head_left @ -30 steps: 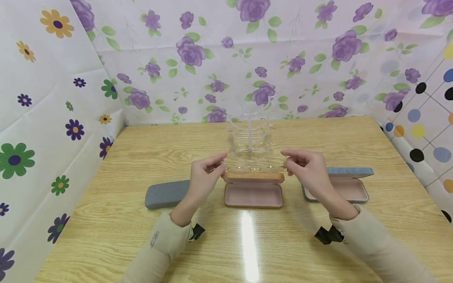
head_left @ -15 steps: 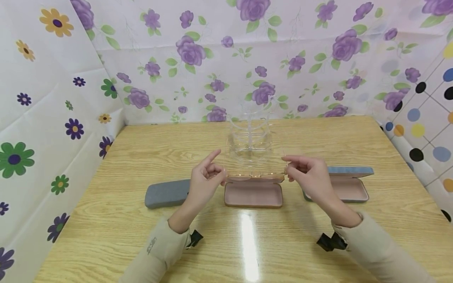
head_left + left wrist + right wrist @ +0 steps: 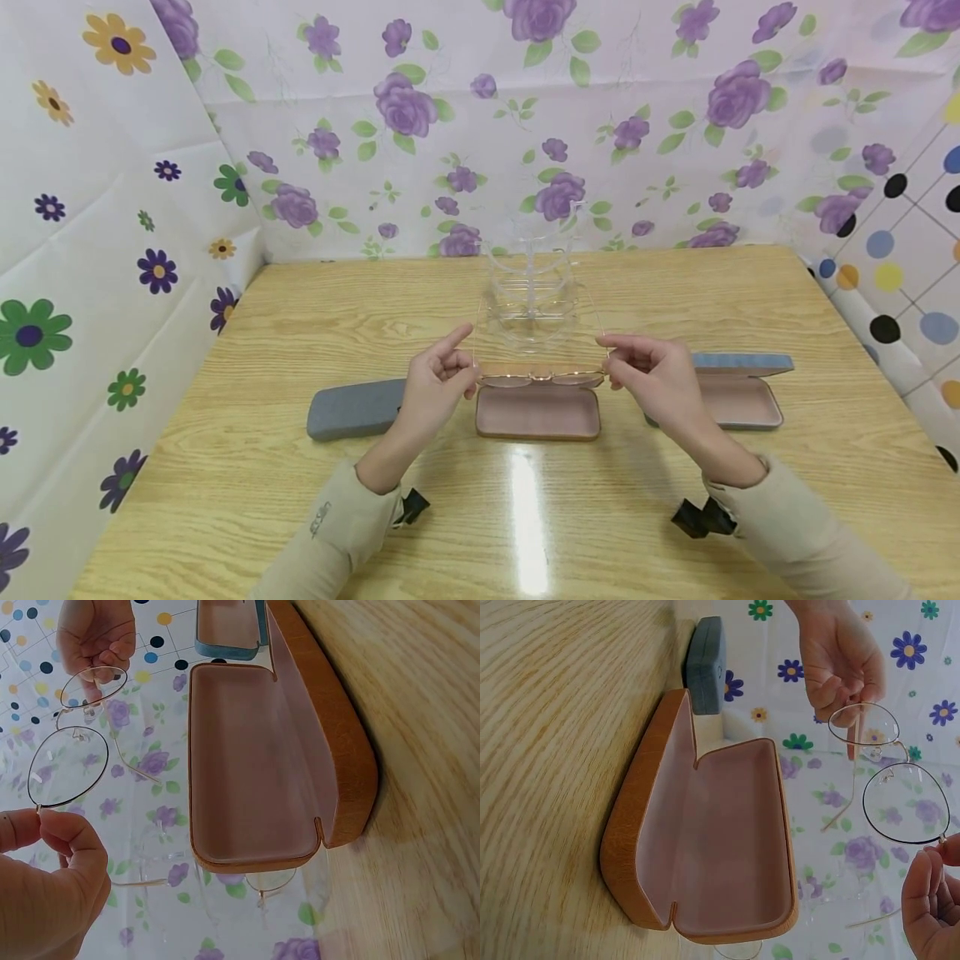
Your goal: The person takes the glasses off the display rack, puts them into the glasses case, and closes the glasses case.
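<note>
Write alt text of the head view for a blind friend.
A person's left hand and right hand hold gold-framed glasses above an open brown case. A closed grey case lies left, an open blue case right, a clear stand behind.

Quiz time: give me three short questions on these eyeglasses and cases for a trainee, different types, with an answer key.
1. True or false: the brown case in the middle is open.
2. The eyeglasses are held by: (A) nothing, (B) one hand only, (C) both hands.
3. Fill in: the blue-gray case at the left of the head view is ____ (open or closed).

Key: 1. True. 2. C, the left hand and right hand. 3. Closed.
</note>
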### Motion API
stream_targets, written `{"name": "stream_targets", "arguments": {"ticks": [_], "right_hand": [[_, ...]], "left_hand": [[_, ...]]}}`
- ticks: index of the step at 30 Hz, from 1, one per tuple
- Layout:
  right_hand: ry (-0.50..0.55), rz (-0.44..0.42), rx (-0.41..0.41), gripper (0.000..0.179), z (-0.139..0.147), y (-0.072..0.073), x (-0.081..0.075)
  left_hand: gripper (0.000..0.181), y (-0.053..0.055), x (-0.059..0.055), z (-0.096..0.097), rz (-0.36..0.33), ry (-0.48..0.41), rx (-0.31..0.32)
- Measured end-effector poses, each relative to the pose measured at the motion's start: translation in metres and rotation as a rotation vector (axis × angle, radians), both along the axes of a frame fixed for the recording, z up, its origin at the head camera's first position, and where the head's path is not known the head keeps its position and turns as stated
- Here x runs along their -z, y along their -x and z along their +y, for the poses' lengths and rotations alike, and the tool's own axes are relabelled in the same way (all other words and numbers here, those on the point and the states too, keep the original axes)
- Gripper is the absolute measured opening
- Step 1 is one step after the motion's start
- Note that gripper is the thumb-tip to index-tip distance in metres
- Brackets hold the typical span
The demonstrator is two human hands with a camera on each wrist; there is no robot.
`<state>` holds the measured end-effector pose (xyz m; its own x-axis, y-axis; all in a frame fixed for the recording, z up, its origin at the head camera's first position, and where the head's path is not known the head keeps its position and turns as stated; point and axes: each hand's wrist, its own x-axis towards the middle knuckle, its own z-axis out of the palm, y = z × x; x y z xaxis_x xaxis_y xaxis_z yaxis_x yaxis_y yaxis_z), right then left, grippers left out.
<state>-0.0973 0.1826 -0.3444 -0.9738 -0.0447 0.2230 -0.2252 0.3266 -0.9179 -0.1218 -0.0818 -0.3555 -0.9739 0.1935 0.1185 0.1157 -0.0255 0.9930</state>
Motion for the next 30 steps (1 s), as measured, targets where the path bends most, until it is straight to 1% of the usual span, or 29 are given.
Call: {"name": "stream_targets", "arguments": {"ticks": [5,12,21,30], "right_hand": [[0.0,-0.001,0.0,0.027,0.0004,-0.0001,0.0007],[-0.001,-0.01,0.005,0.026,0.0012,0.0,0.0008],[0.006,-0.021,0.007,0.027,0.002,0.0003,0.0022],[0.01,-0.037,0.005,0.027,0.0025,0.0,0.0024]], "left_hand": [[0.052,0.0014,0.0008,-0.0004,-0.008,0.01,0.013],[0.048,0.0019,-0.0019,0.0008,-0.038,0.032,0.012],[0.043,0.0043,0.0007,-0.001,-0.01,0.038,0.061],[0.037,0.0044,-0.0009,-0.0014,-0.004,0.055,0.083]]}}
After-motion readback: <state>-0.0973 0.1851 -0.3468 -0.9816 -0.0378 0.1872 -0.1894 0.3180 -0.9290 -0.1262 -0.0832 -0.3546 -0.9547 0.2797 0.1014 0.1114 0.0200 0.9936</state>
